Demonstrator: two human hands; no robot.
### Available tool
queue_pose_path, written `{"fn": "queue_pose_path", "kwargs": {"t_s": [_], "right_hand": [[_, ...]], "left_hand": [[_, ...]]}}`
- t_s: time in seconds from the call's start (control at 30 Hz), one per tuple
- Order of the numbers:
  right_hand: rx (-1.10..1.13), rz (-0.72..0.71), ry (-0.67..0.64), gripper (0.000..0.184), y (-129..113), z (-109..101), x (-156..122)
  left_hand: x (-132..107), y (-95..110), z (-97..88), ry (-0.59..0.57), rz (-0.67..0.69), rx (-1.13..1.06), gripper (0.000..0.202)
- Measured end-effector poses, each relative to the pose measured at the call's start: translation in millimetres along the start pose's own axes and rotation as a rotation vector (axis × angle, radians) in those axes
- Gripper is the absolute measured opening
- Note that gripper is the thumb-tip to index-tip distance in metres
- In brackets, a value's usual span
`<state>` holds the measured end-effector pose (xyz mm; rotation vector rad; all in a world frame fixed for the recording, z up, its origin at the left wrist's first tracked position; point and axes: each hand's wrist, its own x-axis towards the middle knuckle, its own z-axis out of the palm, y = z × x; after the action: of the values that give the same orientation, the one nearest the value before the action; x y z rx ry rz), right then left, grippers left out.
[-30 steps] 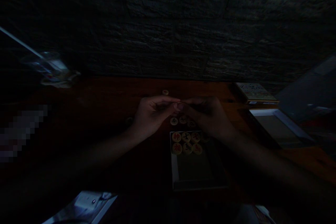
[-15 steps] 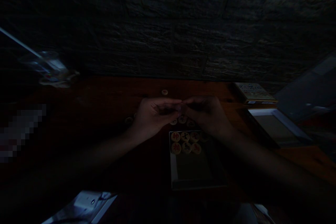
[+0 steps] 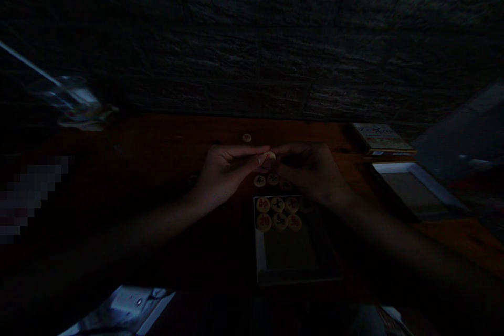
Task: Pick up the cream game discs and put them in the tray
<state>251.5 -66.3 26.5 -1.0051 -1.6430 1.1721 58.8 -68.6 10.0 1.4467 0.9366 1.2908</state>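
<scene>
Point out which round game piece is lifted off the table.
The pale disc pinched at the fingertips of the left hand, the right hand close beside it. The others lie flat: six in the box, three loose beyond it, one alone farther back.

The only camera sits on the person's head, looking forward and down at the table from near. A wall fills the upper half of the frame. The left hand and right hand meet at a chess piece in the centre.

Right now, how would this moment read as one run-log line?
left hand: pinches round piece | right hand: touches same piece, grip unclear | box: six pieces | table: loose pieces
</scene>
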Motion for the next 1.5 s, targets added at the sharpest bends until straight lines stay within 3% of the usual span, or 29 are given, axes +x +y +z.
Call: {"fn": "queue_pose_path", "kwargs": {"t_s": [0.33,0.6,1.17,1.5], "right_hand": [[0.017,0.030,-0.012,0.031,2.3,0.0,0.3],[0.012,0.032,-0.031,0.034,3.1,-4.1,0.8],[0.051,0.081,0.006,0.045,2.4,-0.9,-0.4],[0.069,0.048,-0.001,0.045,-1.5,0.2,0.8]], "left_hand": [[-0.5,1.9,-0.5,-0.026,0.022,-0.036,0.021],[0.9,-4.0,0.0,-0.016,-0.033,-0.124,0.033],[-2.1,-3.9,-0.5,-0.118,0.097,-0.025,0.033],[0.8,-2.4,-1.3,-0.062,0.094,0.028,0.035]]}}
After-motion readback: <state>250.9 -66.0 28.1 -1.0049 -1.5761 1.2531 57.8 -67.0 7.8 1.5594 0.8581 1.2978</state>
